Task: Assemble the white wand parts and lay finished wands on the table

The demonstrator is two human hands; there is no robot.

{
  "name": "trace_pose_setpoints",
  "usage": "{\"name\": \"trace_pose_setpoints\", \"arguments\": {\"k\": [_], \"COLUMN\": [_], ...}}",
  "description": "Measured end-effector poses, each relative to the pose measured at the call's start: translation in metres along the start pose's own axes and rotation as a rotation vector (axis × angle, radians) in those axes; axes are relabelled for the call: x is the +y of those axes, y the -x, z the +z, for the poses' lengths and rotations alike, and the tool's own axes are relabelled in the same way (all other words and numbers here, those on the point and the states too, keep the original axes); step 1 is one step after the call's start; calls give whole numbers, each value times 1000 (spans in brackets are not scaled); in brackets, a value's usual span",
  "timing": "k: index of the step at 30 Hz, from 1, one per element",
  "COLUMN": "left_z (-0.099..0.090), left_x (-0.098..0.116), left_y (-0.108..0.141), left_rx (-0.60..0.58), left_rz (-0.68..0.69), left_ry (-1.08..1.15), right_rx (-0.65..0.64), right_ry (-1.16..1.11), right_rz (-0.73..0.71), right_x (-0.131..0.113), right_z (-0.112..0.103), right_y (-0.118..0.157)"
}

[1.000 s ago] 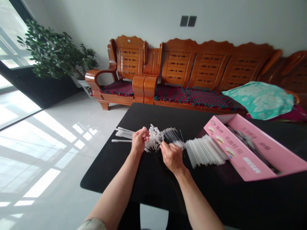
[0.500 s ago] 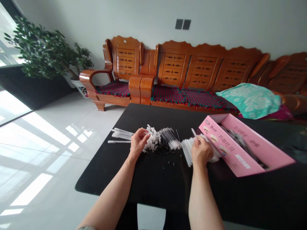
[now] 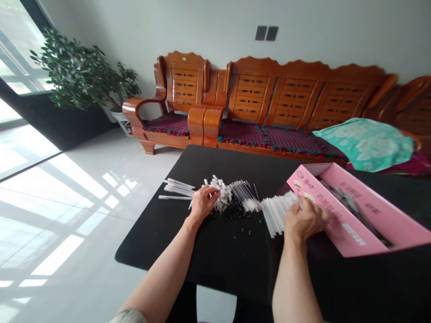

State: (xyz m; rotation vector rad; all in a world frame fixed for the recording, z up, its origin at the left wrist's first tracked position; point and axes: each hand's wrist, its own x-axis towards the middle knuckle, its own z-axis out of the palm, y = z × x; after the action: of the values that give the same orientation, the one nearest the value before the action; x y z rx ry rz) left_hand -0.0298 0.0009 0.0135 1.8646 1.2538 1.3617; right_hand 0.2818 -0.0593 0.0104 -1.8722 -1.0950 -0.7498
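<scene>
My left hand (image 3: 204, 201) is at the left side of a pile of white pen caps (image 3: 222, 188), thumb and forefinger pinched together at its edge; what lies between the fingertips is too small to make out. My right hand (image 3: 305, 219) is over the right end of a row of translucent white pen barrels (image 3: 273, 213), beside the pink box; its fingers are curled and smeared by motion. Between the hands lie small black plugs (image 3: 235, 209) and a row of pen refills (image 3: 245, 194). Several capped pens (image 3: 177, 188) lie left of my left hand.
A pink open box (image 3: 340, 220) with dark contents stands on the right of the black table (image 3: 222, 251). A few black plugs lie loose near the front. Behind the table stand a wooden sofa (image 3: 252, 89) with a turquoise cloth (image 3: 370, 141) and a potted plant (image 3: 81, 80).
My right hand has lowered and turned toward the pink box; the white pen piece that stuck up from it no longer shows. My left hand has moved closer into the white caps.
</scene>
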Motion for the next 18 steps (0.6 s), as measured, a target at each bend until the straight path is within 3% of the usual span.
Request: {"name": "trace_pose_setpoints", "arguments": {"k": [5, 9, 11, 14, 18], "left_z": [-10, -40, -58, -79, -93], "left_x": [-8, -20, -23, -20, -15], "left_y": [-7, -16, -16, -9, 7], "left_rx": [209, 387, 305, 35, -100], "left_rz": [-43, -189, -281, -339, -274], "left_ry": [-51, -301, -416, -545, -709], "right_rx": [-108, -158, -119, -58, -50], "right_ry": [-291, -372, -377, -370, -402], "right_rz": [-223, -323, -333, -322, -317], "right_x": [-68, -89, -85, -78, -77], "right_z": [-1, 1, 3, 7, 9], "right_y": [21, 37, 39, 37, 37]}}
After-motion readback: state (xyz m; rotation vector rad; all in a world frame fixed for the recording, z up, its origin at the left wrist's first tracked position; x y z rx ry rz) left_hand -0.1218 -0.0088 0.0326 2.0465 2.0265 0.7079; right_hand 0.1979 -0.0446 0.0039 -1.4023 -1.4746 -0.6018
